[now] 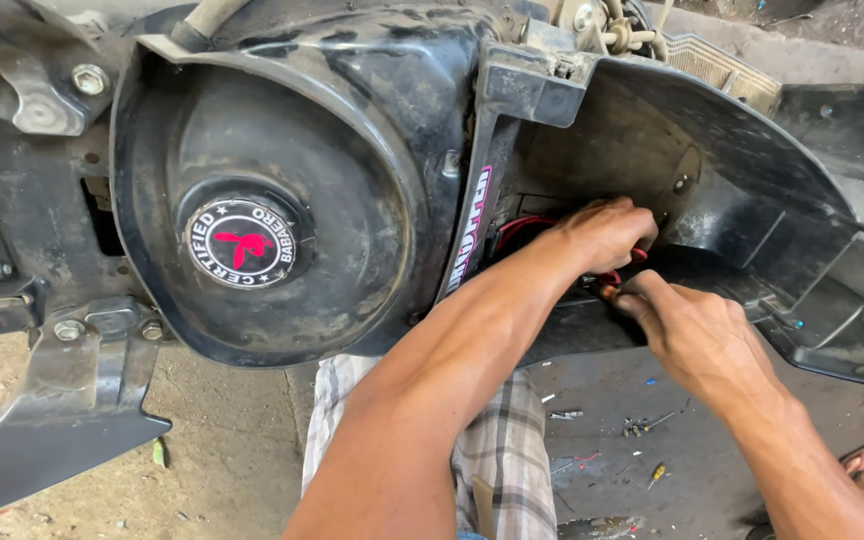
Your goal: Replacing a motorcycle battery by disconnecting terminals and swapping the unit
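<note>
Red wires (527,226) gripped by clenched left hand (607,235) inside black scooter panel (752,190); right hand (687,325) pinched on wire end (607,292).

The big plastic cover (282,190) is black and dusty, with a round sticker (242,243) in black, white and pink. The wires (524,226) are red. The cloth (497,450) has grey and white checks. The floor (222,450) is grey-brown.

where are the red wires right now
In the head view, right of centre: the red wires sit inside the black scooter body panel, just left of the left hand.
</note>
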